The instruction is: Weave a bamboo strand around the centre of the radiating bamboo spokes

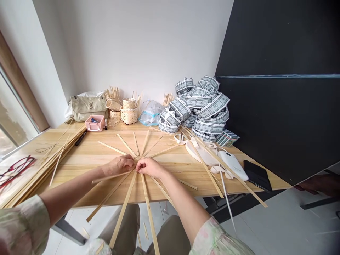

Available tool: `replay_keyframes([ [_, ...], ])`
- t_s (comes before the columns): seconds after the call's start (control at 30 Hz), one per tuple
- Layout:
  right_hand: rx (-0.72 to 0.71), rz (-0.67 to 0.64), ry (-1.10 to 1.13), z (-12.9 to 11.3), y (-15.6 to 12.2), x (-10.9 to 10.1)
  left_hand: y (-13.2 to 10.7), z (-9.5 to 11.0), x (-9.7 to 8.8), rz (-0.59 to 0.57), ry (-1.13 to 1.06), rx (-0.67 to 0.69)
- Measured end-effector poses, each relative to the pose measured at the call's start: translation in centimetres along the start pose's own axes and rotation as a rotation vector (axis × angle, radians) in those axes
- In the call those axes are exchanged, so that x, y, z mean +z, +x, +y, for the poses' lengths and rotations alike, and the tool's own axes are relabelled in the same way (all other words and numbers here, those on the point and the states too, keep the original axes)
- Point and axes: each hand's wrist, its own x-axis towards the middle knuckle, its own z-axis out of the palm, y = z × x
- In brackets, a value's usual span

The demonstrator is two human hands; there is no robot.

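Note:
Flat bamboo strips point(124, 207) radiate like spokes from a small woven centre point(137, 158) on the table. My left hand point(120, 165) is closed at the left of this centre, fingertips pinching the strips where they cross. From the right, my right hand point(150, 167) pinches there too, its thumb and fingers pressed together close to my left fingertips. Several spokes reach past the table's front edge over my lap. Exactly which strip lies between the fingers is partly hidden by the hands.
Long bamboo strips point(50, 159) lie in a bundle at left, near red glasses point(17, 170). Behind stand a beige handbag point(89, 107), a pink box point(95, 123), small woven baskets point(129, 115) and stacked patterned bands point(203, 106). A white device point(233, 164) and black phone point(257, 174) rest at right.

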Motion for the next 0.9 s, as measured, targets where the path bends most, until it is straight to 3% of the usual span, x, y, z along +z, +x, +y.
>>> replay_keyframes([
  [0.17,-0.043,0.037,-0.081,-0.6,-0.5,0.1,-0.3,-0.5,0.8,0.045,-0.021,-0.049],
  [0.4,-0.120,0.230,-0.237,0.0,-1.2,-0.3,-0.3,0.1,1.2,0.063,-0.002,-0.195],
  [0.67,-0.238,0.319,-0.414,0.5,-2.5,0.4,-1.0,0.5,1.3,0.066,-0.011,-0.177],
  [0.9,-0.206,0.373,-0.540,0.2,-2.8,1.3,-0.9,0.1,1.1,0.030,-0.007,-0.185],
])
